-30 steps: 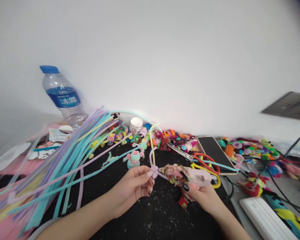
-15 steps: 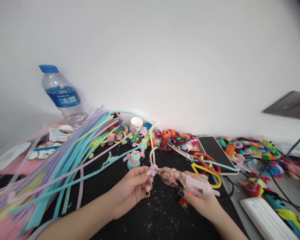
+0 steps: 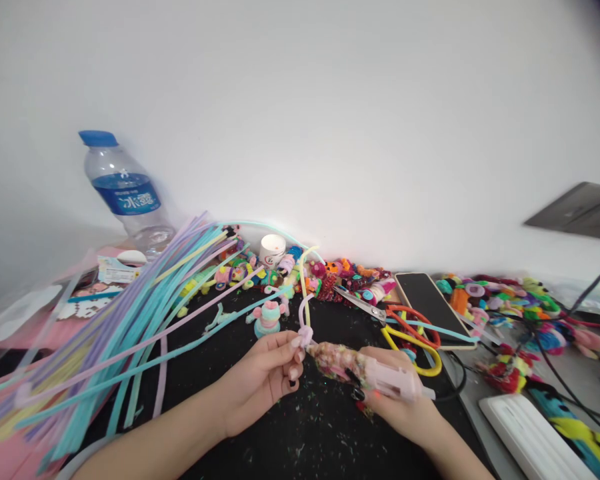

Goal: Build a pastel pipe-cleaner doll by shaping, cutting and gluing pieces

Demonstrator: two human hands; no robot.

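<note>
Between the thumb and fingers of my left hand [image 3: 260, 380] is a small lilac coil of pipe cleaner [image 3: 305, 335]. A lilac strand and a pale yellow pipe cleaner [image 3: 308, 312] rise from it. My right hand [image 3: 397, 400] is wrapped round a pink hot glue gun [image 3: 387, 379], its front crusted with fuzz and glue. The nozzle points left and meets the underside of the coil; whether glue is coming out is too small to see. Just behind my left hand, a small pink and turquoise pipe cleaner figure [image 3: 267, 319] stands on the black mat [image 3: 300, 440].
A large bundle of pastel pipe cleaners [image 3: 145, 313] fills the left side. Scissors [image 3: 405, 323] with red and yellow handles and a phone [image 3: 433, 300] lie at right. Behind are a paper cup [image 3: 273, 250], water bottle [image 3: 125, 187] and several fuzzy figures. A white power strip [image 3: 535, 437] sits front right.
The glue gun has shifted slightly left and down, its nozzle now lower against the lilac coil. My left hand has barely moved.
</note>
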